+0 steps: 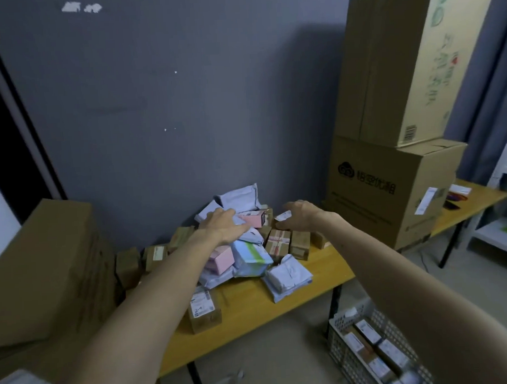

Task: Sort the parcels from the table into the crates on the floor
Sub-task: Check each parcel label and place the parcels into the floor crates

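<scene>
Both hands are out over the pile of parcels (249, 250), which is heaped on the yellow surface (281, 305) against the wall. The left hand (220, 224) lies on top of the pile, its fingers fairly straight and loose. They spread over a pale bag beside a pink box (252, 218) and grip nothing that I can see. The right hand (302, 215) hovers at the pile's right edge, fingers curved downward near a white-labelled packet; I cannot tell whether it has hold of it. The crate (343, 360) stands on the floor, well to the lower right of the pile, with some boxes in it. The heap is loose and the bags look slippery. Pulling one from the middle would likely shift those leaning on it, and the grey bag (289, 276) at the pile's near edge could slide off the surface.
</scene>
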